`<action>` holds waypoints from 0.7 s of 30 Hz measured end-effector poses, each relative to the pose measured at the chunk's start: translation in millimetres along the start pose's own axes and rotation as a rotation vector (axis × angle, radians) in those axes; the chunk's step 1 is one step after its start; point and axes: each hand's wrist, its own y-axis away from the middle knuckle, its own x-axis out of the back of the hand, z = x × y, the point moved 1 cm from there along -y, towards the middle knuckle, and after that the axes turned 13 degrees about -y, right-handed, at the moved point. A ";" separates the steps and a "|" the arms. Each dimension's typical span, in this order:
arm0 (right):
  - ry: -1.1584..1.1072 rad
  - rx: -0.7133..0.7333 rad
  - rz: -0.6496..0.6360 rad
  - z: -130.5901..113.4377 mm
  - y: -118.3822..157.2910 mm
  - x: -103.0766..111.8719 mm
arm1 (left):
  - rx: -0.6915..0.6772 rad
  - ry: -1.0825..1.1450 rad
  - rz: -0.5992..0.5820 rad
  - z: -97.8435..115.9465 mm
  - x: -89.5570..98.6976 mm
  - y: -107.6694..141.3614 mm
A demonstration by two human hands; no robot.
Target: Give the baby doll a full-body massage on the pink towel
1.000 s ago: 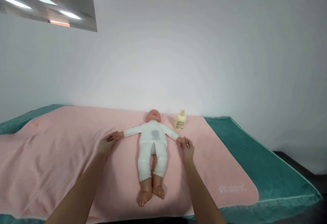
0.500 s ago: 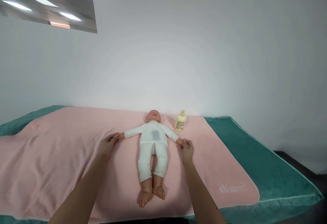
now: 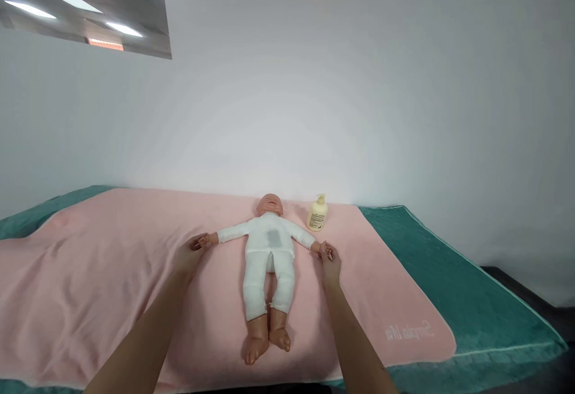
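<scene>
Reading the clock from the doll's (image 3: 270, 235) torso, see bright ceiling lights (image 3: 78, 2) at eleven and green cover (image 3: 67, 199) at nine, under the rumpled pink blanket (image 3: 148, 214). Also at nine, find the left hand (image 3: 187, 253) with thumb and fingers pinched around one small doll hand. At the centre, see the doll lying on its back on the blanket, head at twelve, arms spread, dressed in white with a grey patch on the chest, bare feet at six. At two, near the doll's sleeve, find the pale yellow pump bottle (image 3: 317, 214) standing upright. Between three and four, see the right hand (image 3: 331, 262) pinching the other small doll hand between thumb and fingers. At four, notice pale lettering (image 3: 408, 332) near the blanket's rounded corner, then more green cover. Behind, note the plain white wall (image 3: 314, 94).
</scene>
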 end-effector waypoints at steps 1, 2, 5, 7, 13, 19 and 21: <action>0.008 0.001 0.002 -0.9 0.6 -0.4 | 0.000 -0.007 0.000 1.7 0.0 1.9; 0.018 0.000 0.004 -1.7 1.3 -0.9 | -0.001 -0.013 0.001 3.3 -0.3 3.7; 0.045 -0.008 0.007 -2.9 2.9 -2.4 | 0.000 -0.021 0.004 7.6 -2.1 7.2; 0.057 -0.015 0.006 -2.8 3.6 -3.3 | 0.003 -0.024 0.008 9.1 -3.2 7.9; 0.057 -0.027 -0.005 2.3 3.4 -3.8 | -0.001 -0.041 0.031 7.3 -2.9 5.3; 0.026 -0.033 -0.011 6.9 1.4 -2.5 | -0.015 -0.061 0.048 5.8 -2.5 4.5; 0.017 -0.032 -0.009 7.6 0.6 -1.9 | -0.023 -0.063 0.055 6.0 -2.6 4.9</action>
